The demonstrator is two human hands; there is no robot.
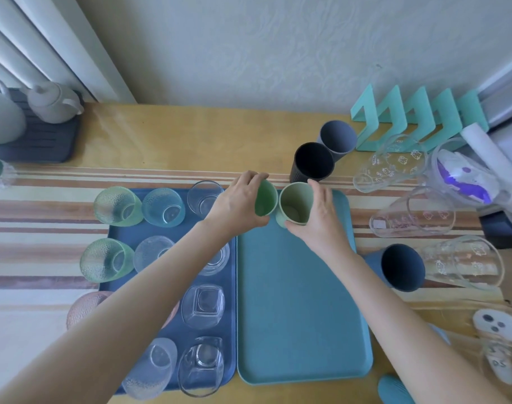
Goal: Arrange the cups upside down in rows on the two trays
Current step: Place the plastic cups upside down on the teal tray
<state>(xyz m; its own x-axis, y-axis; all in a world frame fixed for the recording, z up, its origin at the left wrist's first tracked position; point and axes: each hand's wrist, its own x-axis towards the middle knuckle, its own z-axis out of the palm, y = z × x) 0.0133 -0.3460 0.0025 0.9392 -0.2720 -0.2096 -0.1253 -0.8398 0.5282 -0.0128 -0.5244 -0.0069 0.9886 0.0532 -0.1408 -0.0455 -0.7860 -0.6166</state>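
Note:
My left hand (238, 201) grips a bright green cup (266, 199), and my right hand (321, 214) grips a pale green cup (295, 204). Both cups are held side by side, mouths facing me, over the far end of the teal tray (301, 316), whose surface is bare. The dark blue tray (115, 237) on the left carries several glass cups upside down in rows, such as a green textured glass (116, 205) and a light blue glass (163, 207). My left forearm hides part of that tray.
A black cup (313, 163) and a grey cup (336, 139) stand behind the teal tray. A dark blue cup (400, 268) and several clear glasses (391, 164) lie to the right. Teal racks (409, 121) line the wall. A teapot (52, 102) sits far left.

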